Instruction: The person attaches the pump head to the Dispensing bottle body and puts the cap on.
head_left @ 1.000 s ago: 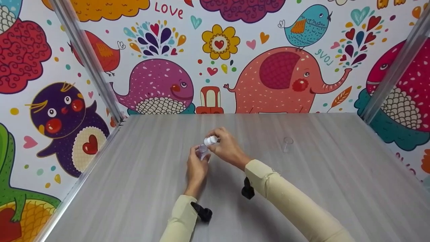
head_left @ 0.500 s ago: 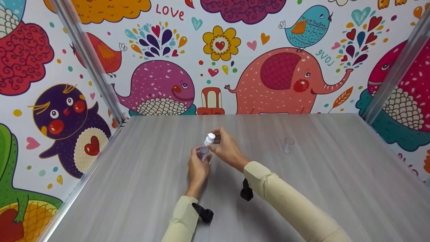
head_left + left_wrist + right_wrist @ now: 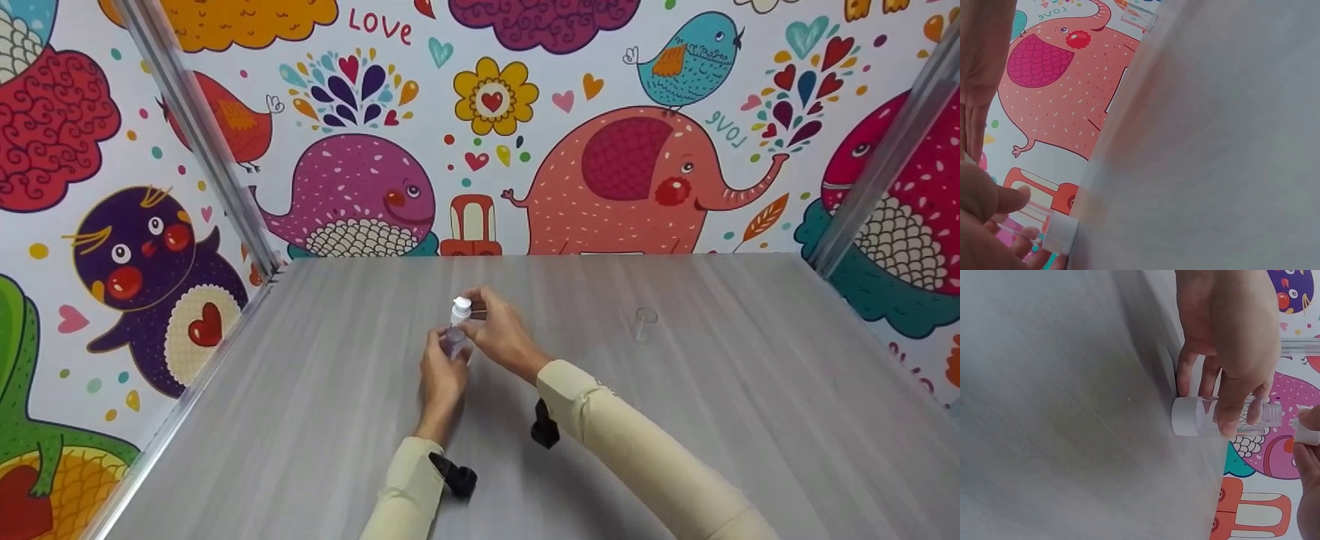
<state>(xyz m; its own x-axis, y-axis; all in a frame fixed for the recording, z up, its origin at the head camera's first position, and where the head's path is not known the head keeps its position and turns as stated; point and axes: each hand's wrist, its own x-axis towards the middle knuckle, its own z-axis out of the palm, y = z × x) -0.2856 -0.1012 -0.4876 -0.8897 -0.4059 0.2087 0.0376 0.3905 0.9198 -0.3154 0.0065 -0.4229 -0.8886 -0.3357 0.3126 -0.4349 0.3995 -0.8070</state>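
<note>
My left hand [image 3: 442, 375] grips a small clear bottle [image 3: 1207, 417], which stands upright on its thick white base [image 3: 1184, 416] on the table. Its threaded neck [image 3: 1273, 415] is uncovered in the right wrist view. Just above the mouth, my right hand [image 3: 501, 331] pinches a white pump top [image 3: 461, 308] between thumb and fingers. A small gap separates the pump top from the neck in the right wrist view. In the left wrist view the fingers partly cover the bottle, and the pump top is hidden.
On the table [image 3: 315, 420] to the right stands a clear cylindrical cap [image 3: 645, 324], apart from both hands. A wall with printed cartoon animals [image 3: 615, 180] closes off the table's back edge. Metal posts [image 3: 199, 135] rise at the back corners.
The pump top has turned from lying tilted to nearly upright. My right hand has brought it slightly left, over the bottle's mouth. The left hand and bottle have stayed in place.
</note>
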